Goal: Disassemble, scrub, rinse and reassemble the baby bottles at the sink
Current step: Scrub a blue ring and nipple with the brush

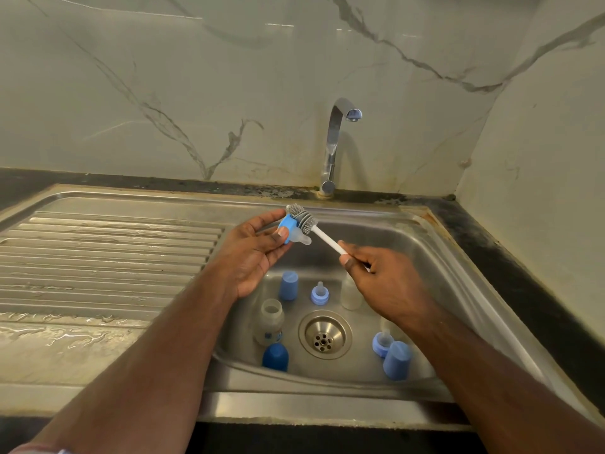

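Head view: the scrubbing stage is judged to be under way, with rinsing and reassembly left, since every bottle is seen apart and no water is seen at the tap (pixel 340 139). On the left, a wet draining board (pixel 108 244) is shown. A blue collar with its teat (pixel 289 231) is pinched between thumb and fingertips of the left hand (pixel 252 253) above the sink (pixel 435 257). A grey bottle brush (pixel 302 218) is pressed against the collar, its white handle pinched by the curled fingers of the right hand (pixel 386 283). In the basin are held a clear bottle (pixel 270 321), a dark blue cap (pixel 275 357), a pale cap (pixel 288 285), a second teat collar (pixel 320 293), a second clear bottle (pixel 350 293), a third collar (pixel 381 344) and another cap (pixel 396 360).
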Action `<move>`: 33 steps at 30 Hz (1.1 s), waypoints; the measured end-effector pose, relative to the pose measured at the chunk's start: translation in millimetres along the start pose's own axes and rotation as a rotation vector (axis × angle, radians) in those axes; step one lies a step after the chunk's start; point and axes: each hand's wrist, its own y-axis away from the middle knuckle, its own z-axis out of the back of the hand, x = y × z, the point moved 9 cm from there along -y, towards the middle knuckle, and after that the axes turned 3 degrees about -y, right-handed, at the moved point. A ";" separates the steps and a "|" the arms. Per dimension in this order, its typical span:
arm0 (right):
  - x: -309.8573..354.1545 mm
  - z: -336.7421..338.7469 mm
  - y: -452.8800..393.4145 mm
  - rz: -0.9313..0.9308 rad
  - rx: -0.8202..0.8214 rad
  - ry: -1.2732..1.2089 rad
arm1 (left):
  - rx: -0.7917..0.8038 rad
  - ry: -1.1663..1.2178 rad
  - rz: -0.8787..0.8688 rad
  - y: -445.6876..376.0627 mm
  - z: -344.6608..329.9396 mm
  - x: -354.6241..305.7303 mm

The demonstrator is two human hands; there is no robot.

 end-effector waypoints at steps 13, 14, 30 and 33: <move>9.6 1.8 4.5 0.031 0.005 0.016 | -0.002 -0.042 0.019 0.3 -3.8 9.3; 13.5 1.2 5.7 0.046 0.005 0.016 | -0.015 -0.028 0.010 -0.3 -1.8 7.8; 5.9 2.3 -0.1 -0.009 -0.005 -0.082 | -0.032 -0.028 0.001 5.6 -5.3 2.1; 1.4 6.2 -0.5 -0.047 -0.022 -0.075 | 0.034 -0.079 -0.001 7.0 -11.0 0.7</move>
